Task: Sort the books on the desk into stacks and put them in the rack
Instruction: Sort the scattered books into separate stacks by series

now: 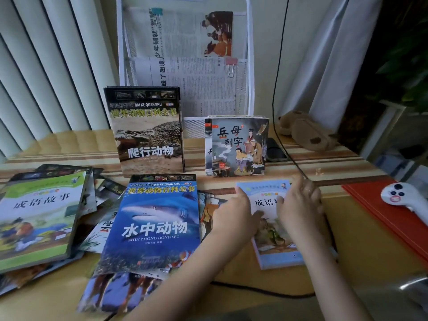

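Observation:
Both hands hold a light-blue storybook (278, 253) lying flat on the desk (361, 246) at the right. My left hand (234, 216) grips its left edge with the thumb on the cover. My right hand (301, 205) curls over its right edge. A blue shark book (155, 223) tops a loose pile at the centre, and a green storybook (39, 216) tops the pile at the left. Two stacks stand upright farther back: crocodile books (150, 135) and small picture books (238, 147). Behind them stands the white mesh rack (251, 66).
The rack holds clipped newspapers (185, 42). A brown plush toy (305, 133) and a dark phone (275, 151) lie at the back right. A red folder (382, 218) with a white controller (403, 198) on it is at the right edge. A black cable (275, 89) hangs down.

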